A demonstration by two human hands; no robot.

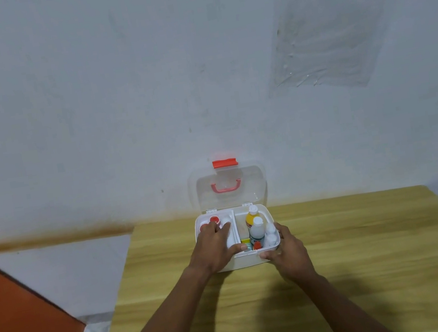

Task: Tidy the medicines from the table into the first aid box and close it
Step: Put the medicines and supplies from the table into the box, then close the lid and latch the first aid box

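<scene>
A white first aid box (250, 260) stands on the wooden table (368, 257), its clear lid (231, 189) upright with a red handle and red latch. Inside on the right lie a yellow bottle (251, 217), a white bottle (257, 229) and small white bottles (270, 233). A white inner tray (232, 235) with red-capped containers (214, 219) fills the left half. My left hand (214, 247) rests on that tray, fingers spread over it and thumb at its near edge. My right hand (289, 252) grips the box's front right corner.
The table's far edge meets a pale wall just behind the box. An orange-brown panel (17, 324) and grey floor lie off the table's left edge. Bare tabletop stretches right of the box.
</scene>
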